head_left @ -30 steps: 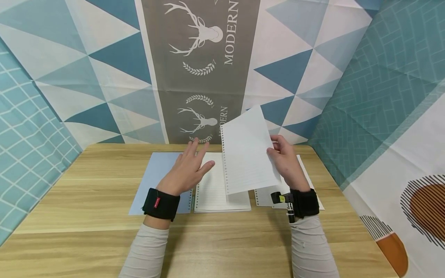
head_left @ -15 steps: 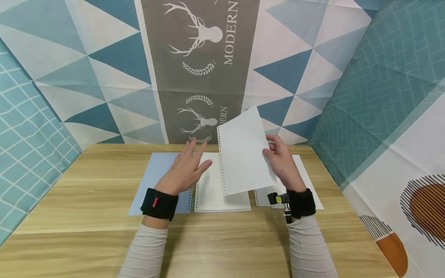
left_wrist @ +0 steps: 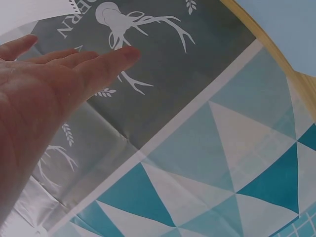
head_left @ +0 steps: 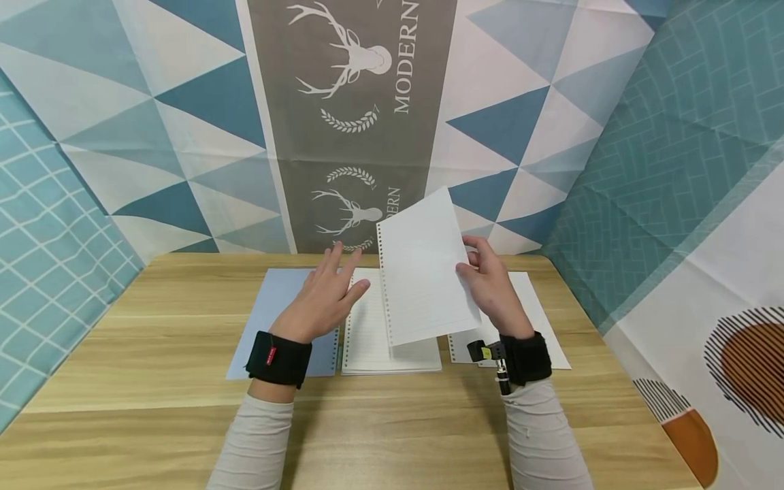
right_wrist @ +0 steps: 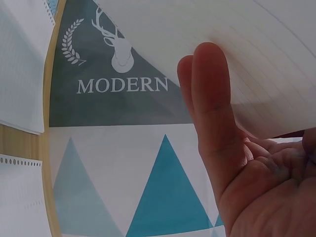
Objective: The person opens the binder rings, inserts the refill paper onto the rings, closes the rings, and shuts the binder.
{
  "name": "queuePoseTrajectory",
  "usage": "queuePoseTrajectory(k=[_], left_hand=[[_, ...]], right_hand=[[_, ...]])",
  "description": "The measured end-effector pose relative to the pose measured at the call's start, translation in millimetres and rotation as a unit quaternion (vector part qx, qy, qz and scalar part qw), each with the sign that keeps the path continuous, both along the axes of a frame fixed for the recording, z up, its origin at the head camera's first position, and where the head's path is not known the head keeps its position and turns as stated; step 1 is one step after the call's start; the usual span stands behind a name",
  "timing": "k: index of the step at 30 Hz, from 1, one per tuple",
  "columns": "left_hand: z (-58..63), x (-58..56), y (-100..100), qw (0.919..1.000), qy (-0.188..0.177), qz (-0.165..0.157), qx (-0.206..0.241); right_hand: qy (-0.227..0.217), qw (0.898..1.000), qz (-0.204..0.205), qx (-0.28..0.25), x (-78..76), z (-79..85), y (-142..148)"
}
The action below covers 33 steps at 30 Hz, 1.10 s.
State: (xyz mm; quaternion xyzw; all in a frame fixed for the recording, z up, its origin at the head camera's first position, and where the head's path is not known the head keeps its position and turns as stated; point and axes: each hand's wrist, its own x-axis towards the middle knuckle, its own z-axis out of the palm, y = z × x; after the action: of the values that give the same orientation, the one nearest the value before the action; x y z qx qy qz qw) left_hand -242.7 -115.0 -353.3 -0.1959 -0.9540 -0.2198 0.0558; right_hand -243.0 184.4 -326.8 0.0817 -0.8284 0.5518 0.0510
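Observation:
My right hand [head_left: 493,289] pinches the right edge of a lined loose-leaf sheet [head_left: 424,272] with a row of punched holes down its left side. The sheet stands tilted up over a stack of lined paper [head_left: 364,327] in the middle of the table. In the right wrist view, fingers [right_wrist: 212,89] lie against the paper's underside. My left hand [head_left: 321,292] hovers with straight, spread fingers over the blue cover [head_left: 254,344] and the stack's left edge. Nothing is in its grasp, as the left wrist view also shows.
More white punched sheets [head_left: 539,327] lie on the right of the wooden table [head_left: 392,429]. Behind the table's far edge hangs a patterned cloth [head_left: 202,122] with triangles and deer heads. Another cloth [head_left: 667,204] slopes along the right side.
My right hand has carried the raised sheet a little to the left, uncovering more of the white sheets on the right. My left hand has drifted slightly left, still spread.

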Motion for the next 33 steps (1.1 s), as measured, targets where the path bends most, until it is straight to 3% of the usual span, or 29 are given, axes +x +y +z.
queuePoseTrajectory(k=[11,33], left_hand=[[-0.8,-0.6,-1,1.0000,0.001,0.001,0.001],[1.2,-0.4,-4,0.9999,-0.007,0.004,0.007]], right_hand=[[0.014,1.000,0.022,0.000,2.0,-3.0,-11],[0.003,1.000,0.025,-0.007,4.4,-0.7,-21]])
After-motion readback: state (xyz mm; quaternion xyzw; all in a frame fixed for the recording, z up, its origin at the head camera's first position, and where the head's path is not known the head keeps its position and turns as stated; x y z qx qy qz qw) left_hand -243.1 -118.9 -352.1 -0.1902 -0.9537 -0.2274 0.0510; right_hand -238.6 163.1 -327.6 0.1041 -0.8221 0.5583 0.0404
